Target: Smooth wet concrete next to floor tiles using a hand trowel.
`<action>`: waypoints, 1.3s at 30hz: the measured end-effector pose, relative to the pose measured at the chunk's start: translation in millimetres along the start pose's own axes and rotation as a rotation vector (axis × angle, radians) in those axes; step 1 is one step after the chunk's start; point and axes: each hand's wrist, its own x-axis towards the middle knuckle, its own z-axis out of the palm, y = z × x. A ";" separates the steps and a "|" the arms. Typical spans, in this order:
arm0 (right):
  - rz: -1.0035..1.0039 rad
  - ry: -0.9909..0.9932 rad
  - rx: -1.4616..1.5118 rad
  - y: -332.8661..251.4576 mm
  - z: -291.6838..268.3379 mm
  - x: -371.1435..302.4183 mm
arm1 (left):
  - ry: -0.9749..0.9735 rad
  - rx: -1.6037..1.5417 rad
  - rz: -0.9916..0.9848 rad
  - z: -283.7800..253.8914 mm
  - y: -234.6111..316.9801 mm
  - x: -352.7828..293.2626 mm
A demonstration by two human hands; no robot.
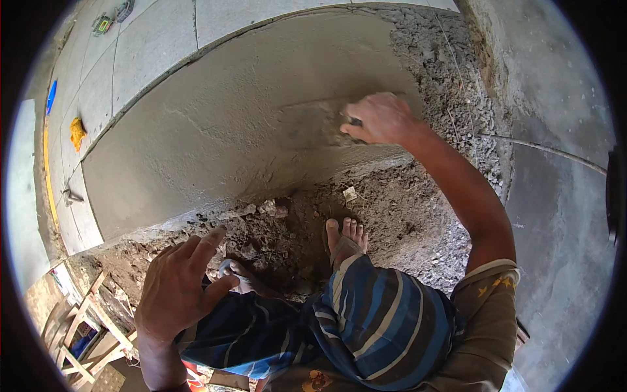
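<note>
My right hand (382, 119) is wrapped round the handle of a trowel (304, 124), whose flat blade lies on wet grey mortar (202, 124). The blade is smeared by motion and nearly the colour of the mortar. The mortar bed is smooth over most of its length, with rougher patches along its near edge. My left hand (181, 281) hovers above my left leg, holding nothing, its fingers stretched out and the thumb apart.
Pale tiles (153, 59) border the mortar's far side, carrying a yellow sponge-like lump (78, 133), a hammer-like tool (70, 196) and a blue object (51, 97). Broken soil (405, 202) surrounds my bare feet. At right, a thin rod (548, 150) reaches toward the concrete wall (555, 215).
</note>
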 end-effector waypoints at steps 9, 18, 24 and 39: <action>0.539 0.588 0.208 63.3 28.9 -65.2 | 0.043 0.038 0.108 -4.9 6.3 -17.0; 0.100 0.464 0.477 -128.8 47.0 26.3 | -0.002 0.043 0.187 -8.1 12.2 -1.7; 0.281 0.533 0.396 -84.0 58.9 21.4 | -0.063 -0.001 0.245 -6.2 2.7 2.3; 0.590 0.721 0.503 -3.0 65.6 -73.0 | -0.117 0.008 0.276 -19.4 0.1 -10.5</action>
